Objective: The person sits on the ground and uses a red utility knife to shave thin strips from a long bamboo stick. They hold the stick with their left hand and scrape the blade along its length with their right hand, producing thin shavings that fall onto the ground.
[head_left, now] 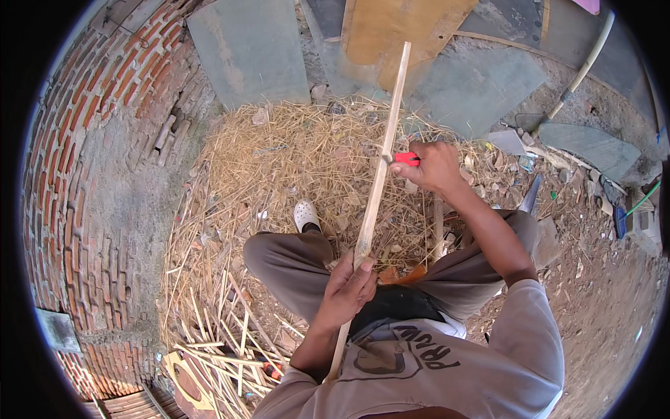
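Observation:
A long pale wooden strip [374, 199] runs from beside my body out over the ground in front of me. My left hand [347, 285] is wrapped round its lower part, near my lap. Farther along the strip, my right hand [434, 166] grips a red-handled cutter knife [407, 159]. The knife's short blade meets the strip about two thirds of the way up, where a notch or bend shows in the wood. Beyond the blade, the strip's far end stands over a tan board.
Shavings [279, 153] litter the ground before me. Several cut strips [237, 342] lie in a heap at my left. A brick wall [84, 174] rises on the left. Grey sheets [248, 52] and a tan board [405, 24] lean at the far side. A pale pole [590, 63] stands at far right.

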The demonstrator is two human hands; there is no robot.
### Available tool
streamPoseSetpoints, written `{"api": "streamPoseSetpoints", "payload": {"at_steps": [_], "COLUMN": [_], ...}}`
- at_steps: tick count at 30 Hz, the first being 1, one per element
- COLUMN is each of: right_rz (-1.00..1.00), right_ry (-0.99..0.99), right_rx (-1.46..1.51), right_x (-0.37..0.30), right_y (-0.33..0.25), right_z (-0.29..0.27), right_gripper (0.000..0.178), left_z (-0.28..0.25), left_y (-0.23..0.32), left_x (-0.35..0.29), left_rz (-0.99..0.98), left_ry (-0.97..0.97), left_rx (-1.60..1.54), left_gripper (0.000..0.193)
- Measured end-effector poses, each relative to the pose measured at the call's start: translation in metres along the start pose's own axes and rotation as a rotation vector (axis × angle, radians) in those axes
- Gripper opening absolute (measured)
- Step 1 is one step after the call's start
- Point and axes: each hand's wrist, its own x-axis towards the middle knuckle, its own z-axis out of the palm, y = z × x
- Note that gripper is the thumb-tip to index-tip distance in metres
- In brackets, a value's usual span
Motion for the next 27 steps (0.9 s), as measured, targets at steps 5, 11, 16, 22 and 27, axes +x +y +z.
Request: {"api": "streamPoseSetpoints", "payload": {"at_steps": [5,11,16,22,27], "right_rz": [0.086,0.222,0.384,0.605,0.845], "right_ry": [0.057,0.026,0.051,0.014,0.205], "right_rx": [-0.069,-0.106,-0.12,-0.116,-0.1], "right_x": [0.013,0.034,0.052,0.065,0.049], "right_y": [0.037,0.067,0.1,0.137,0.243], "right_z": [0.003,-0.014,-0.019,-0.021,-0.008], "right_gripper": [0.071,0.072,0.074,0.08,0.086], "left_z": [0.003,0.004,-0.009,-0.012,-0.004], "left_y": [-0.008,-0.012,-0.024,-0.026,-0.021], "left_x": [-0.008,-0.031,-0.052,-0.072,-0.083], "left_rz": [-0.028,-0.079,-0.13,-0.22,-0.176], "left_ry": [-0.046,-0.092,-0.124,-0.097,-0.216], "left_rx": [-0.041,-0.015,0.044,0.143,0.21], "left_gripper": [0.018,0.018,0.013,0.012,0.012]}}
